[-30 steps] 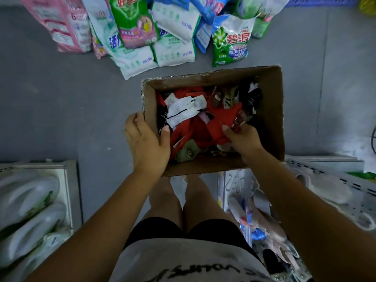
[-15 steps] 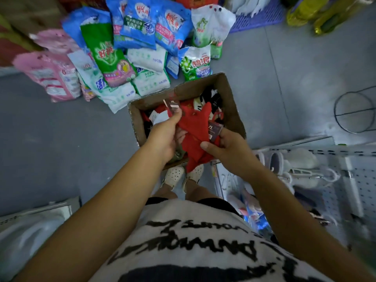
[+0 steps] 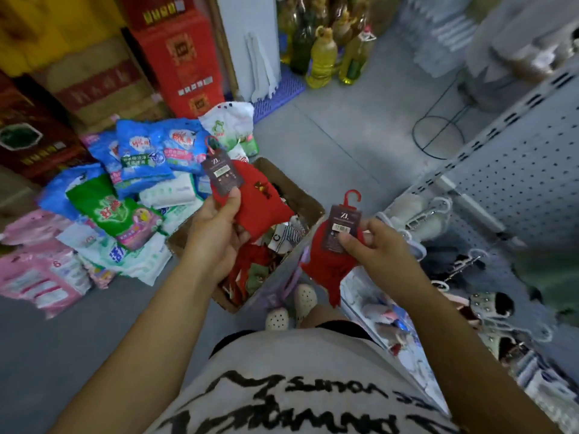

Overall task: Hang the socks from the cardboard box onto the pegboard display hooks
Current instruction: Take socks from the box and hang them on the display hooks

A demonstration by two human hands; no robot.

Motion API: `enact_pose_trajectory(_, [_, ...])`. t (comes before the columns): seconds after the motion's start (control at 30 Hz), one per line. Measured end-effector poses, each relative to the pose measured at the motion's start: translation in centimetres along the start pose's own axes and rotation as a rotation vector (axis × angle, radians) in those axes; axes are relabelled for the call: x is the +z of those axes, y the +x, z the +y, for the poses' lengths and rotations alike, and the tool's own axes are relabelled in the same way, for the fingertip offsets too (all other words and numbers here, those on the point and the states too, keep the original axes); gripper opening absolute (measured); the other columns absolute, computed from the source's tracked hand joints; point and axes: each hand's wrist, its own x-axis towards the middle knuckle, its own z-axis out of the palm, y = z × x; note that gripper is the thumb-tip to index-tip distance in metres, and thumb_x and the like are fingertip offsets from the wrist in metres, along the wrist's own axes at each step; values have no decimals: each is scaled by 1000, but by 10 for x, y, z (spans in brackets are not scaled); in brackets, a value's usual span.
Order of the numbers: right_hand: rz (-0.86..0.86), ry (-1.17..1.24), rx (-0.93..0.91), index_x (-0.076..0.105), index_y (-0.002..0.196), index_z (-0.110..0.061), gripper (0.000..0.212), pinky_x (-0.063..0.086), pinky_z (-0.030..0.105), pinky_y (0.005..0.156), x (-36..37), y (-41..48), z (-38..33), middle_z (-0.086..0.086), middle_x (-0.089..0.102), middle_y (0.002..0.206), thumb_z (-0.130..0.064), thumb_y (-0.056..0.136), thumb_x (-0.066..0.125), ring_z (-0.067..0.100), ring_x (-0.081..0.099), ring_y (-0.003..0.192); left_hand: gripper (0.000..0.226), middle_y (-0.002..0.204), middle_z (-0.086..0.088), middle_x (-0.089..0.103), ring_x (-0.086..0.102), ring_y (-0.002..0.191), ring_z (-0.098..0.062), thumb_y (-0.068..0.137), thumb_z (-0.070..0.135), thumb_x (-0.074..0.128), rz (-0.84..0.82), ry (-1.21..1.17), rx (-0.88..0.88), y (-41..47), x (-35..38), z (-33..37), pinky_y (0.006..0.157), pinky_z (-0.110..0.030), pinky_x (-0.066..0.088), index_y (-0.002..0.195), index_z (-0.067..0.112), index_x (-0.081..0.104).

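My left hand point(image 3: 216, 233) grips a red sock pair point(image 3: 257, 198) by its dark label card, which has a small red hook on top. A second red sock pair point(image 3: 329, 264) with the same kind of card and hook is pinched in my right hand point(image 3: 376, 245). Both hang above the open cardboard box point(image 3: 307, 202) on the floor, which holds several more red, black and striped socks. The white pegboard point(image 3: 526, 170) rises at the right, with hooks of hanging goods below it.
Detergent bags point(image 3: 131, 195) are piled on the floor left of the box. Red cartons point(image 3: 181, 57) and oil bottles point(image 3: 322, 54) stand behind. A wire stand point(image 3: 438, 133) sits on the grey floor near the pegboard. My feet point(image 3: 291, 305) are beside the box.
Both hands lifted out of the box and drew apart, each now holding its own red sock pair. The view swung up and right toward the pegboard.
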Motion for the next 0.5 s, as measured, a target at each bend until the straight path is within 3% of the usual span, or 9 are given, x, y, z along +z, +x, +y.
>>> enact_pose_trajectory(0.1, [106, 121, -36, 62, 107, 2, 23, 59, 27, 76, -12, -30, -9, 11, 78, 92, -16, 94, 68, 18, 75, 85, 25, 105, -2, 77, 72, 83, -17, 106, 28, 51, -118, 78, 39, -19, 20, 5, 75, -42, 60, 128, 23, 61])
enact_pose_trajectory(0.2, [181, 239, -82, 65, 109, 0, 21, 59, 22, 71, -24, -58, -19, 11, 78, 94, -16, 96, 65, 18, 75, 84, 25, 91, 0, 77, 70, 67, -14, 106, 28, 51, -243, 84, 53, -37, 41, 7, 55, -30, 57, 126, 18, 62])
enact_pose_trajectory(0.23, [205, 263, -98, 66, 108, -3, 18, 58, 20, 70, -28, -67, -22, 9, 79, 93, -17, 97, 64, 17, 76, 84, 28, 96, -1, 77, 72, 71, -13, 106, 27, 51, -283, 83, 50, -43, 47, 7, 56, -32, 61, 129, 15, 62])
enact_pose_trajectory(0.33, [275, 303, -151, 69, 105, -10, 15, 55, 16, 65, -41, -90, -26, 4, 79, 90, -22, 97, 64, 11, 75, 78, 33, 111, -7, 77, 74, 93, -16, 105, 26, 51, -380, 92, 27, -62, 67, 3, 88, -42, 61, 132, 11, 63])
enact_pose_trajectory(0.5, [397, 342, -192, 74, 105, -21, 21, 55, 18, 62, -72, -135, -17, 4, 79, 96, -38, 94, 67, 16, 77, 83, 26, 112, -10, 77, 75, 102, -22, 106, 24, 50, -510, 150, 33, -95, 102, -19, 87, -45, 62, 121, 13, 69])
